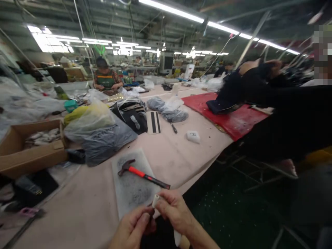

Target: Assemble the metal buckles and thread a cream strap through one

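Note:
At the table's front edge, my right hand (175,210) pinches a small white roll-like piece (155,200) between thumb and fingers. My left hand (136,225) is closed right beside it, fingertips at the lower end of the white piece. Something dark shows at the left fingertips, too small to name. Just beyond both hands a claw hammer (145,175) with a red and black handle lies on a pale, dark-smudged board (120,197). Below the right hand hangs another white part, partly hidden by the wrist.
On the left stand an open cardboard box (33,160) of small pale pieces and filled plastic bags (103,145). Pink-handled scissors (28,212) lie front left. Farther back are a striped panel (154,122), a white block (193,136) and a red sheet (230,121). Other people work nearby.

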